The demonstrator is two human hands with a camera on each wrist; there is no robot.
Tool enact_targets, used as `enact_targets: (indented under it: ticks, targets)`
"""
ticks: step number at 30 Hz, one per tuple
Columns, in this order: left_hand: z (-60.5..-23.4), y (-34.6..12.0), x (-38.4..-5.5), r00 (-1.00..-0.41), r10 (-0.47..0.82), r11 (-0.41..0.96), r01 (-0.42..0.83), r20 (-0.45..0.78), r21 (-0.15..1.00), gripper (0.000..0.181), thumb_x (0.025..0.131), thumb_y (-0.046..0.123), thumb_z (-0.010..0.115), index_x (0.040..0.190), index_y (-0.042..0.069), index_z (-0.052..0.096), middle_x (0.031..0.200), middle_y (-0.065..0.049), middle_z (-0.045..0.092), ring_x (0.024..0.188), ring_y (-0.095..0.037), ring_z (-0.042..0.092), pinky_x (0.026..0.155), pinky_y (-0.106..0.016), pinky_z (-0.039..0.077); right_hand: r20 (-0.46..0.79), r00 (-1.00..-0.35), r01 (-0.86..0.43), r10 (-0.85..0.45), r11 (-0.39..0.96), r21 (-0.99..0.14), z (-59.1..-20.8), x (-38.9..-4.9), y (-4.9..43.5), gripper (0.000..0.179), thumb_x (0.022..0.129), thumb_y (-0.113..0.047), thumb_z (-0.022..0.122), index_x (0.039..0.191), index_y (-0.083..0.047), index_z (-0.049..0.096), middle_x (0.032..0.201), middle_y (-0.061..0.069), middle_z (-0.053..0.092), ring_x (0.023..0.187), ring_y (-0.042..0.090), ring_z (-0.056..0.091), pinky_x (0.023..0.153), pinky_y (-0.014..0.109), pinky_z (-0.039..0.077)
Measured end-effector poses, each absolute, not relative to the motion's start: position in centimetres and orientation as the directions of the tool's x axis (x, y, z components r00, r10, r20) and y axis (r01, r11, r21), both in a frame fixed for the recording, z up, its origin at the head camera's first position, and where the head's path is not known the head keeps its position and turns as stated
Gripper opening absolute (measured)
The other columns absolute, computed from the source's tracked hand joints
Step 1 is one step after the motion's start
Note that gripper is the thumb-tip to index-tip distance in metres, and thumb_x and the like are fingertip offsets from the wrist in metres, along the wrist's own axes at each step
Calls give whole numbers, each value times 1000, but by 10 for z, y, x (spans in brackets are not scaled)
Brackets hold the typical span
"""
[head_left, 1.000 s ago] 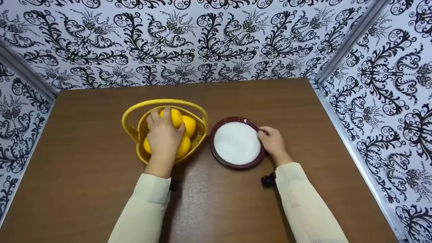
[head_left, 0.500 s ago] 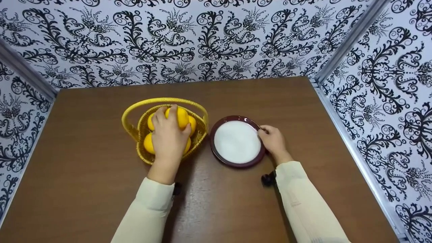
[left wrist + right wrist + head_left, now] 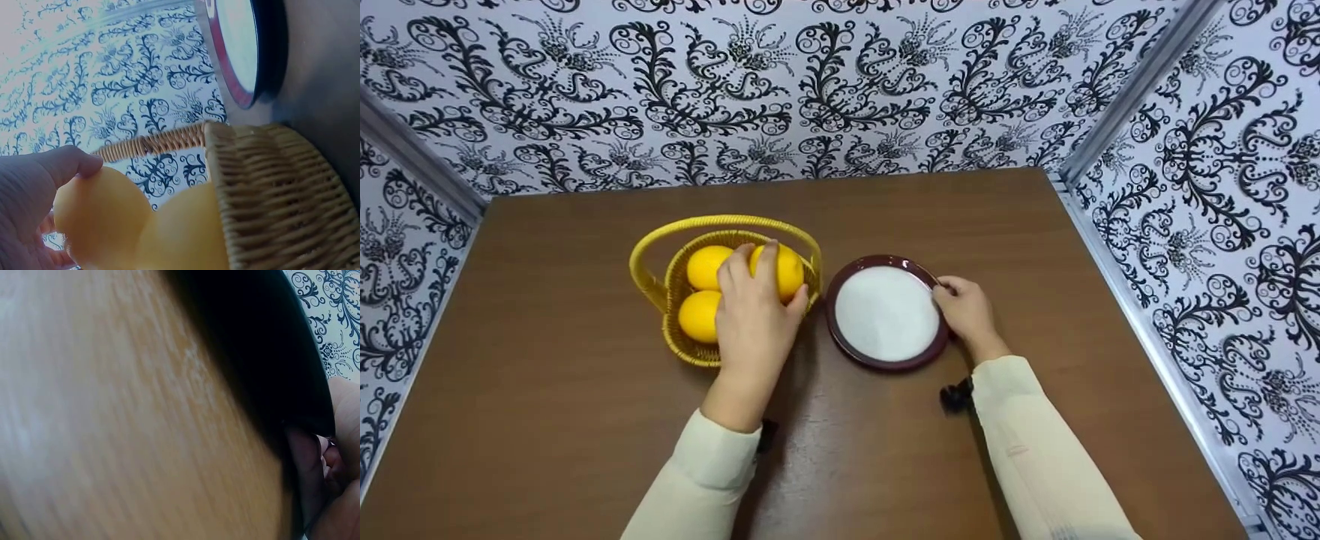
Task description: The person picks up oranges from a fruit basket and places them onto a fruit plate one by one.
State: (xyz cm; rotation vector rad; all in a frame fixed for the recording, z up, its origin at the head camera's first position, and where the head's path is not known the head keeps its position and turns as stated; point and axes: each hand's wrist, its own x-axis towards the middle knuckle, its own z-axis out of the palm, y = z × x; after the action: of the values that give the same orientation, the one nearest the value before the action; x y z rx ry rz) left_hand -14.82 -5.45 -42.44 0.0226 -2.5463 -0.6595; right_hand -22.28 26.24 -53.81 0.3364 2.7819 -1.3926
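My left hand (image 3: 757, 322) grips a smooth yellow lemon (image 3: 786, 271) at the right side of the yellow wicker basket (image 3: 690, 356). In the left wrist view, the thumb presses on top of this lemon (image 3: 101, 216), and another lemon (image 3: 188, 230) lies beside it against the basket wall (image 3: 275, 197). Two more lemons show in the basket's left half, one at the back (image 3: 707, 267) and one in front (image 3: 699, 316). My right hand (image 3: 969, 311) pinches the right rim of a maroon plate (image 3: 847, 349) with a white centre. Seen from the right wrist, the plate's underside (image 3: 259, 343) is dark.
Arching over the back of the basket is its yellow handle (image 3: 727, 220). Basket and plate stand close together on a brown wooden table (image 3: 547, 420). Black-and-white patterned walls (image 3: 825, 90) border the table at the back and sides.
My left hand has moved right within the basket, carrying a lemon from the back middle to the right side. The two left lemons are now more exposed. The right hand and plate stay put.
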Motion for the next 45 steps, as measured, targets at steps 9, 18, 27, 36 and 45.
enact_targets:
  ticks: [9, 18, 27, 36, 45]
  targets:
    - [-428, -39, -137, -852, -92, 884, 168, 515, 437, 64, 83, 34, 87, 139, 15, 61, 138, -20, 56, 129, -38, 54, 92, -49, 61, -113, -976, 200, 184, 572, -796, -538, -222, 263, 34, 99, -27, 59, 123, -10, 75, 120, 14, 73, 111, 29, 64, 97, 42, 52]
    - [-440, -22, -127, -848, -35, 881, 224, 529, 417, 65, 82, 32, 88, 138, 14, 62, 136, -20, 57, 126, -37, 56, 86, -48, 63, -110, -976, 201, 188, 577, -792, -539, -223, 264, 35, 99, -27, 58, 125, -10, 75, 122, 13, 73, 113, 28, 64, 99, 42, 52]
    - [-456, -9, -122, -833, 4, 894, 251, 554, 372, 64, 79, 31, 90, 135, 15, 64, 133, -18, 58, 123, -35, 57, 84, -46, 63, -117, -975, 204, 186, 569, -797, -540, -223, 263, 32, 101, -26, 59, 122, -10, 76, 115, 13, 73, 105, 27, 65, 91, 38, 53]
    - [-473, 4, -120, -850, 46, 908, 255, 525, 332, 64, 81, 35, 88, 136, 17, 62, 134, -17, 57, 124, -36, 57, 82, -46, 63, -107, -976, 199, 191, 569, -798, -542, -223, 263, 32, 100, -27, 59, 122, -9, 76, 115, 13, 74, 107, 27, 65, 94, 40, 53]
    - [-490, 15, -122, -862, 96, 919, 269, 497, 289, 61, 81, 35, 87, 134, 17, 63, 132, -16, 60, 125, -36, 59, 77, -45, 63, -124, -974, 210, 187, 566, -797, -540, -222, 262, 33, 101, -27, 59, 123, -10, 75, 117, 13, 73, 108, 27, 65, 94, 40, 53]
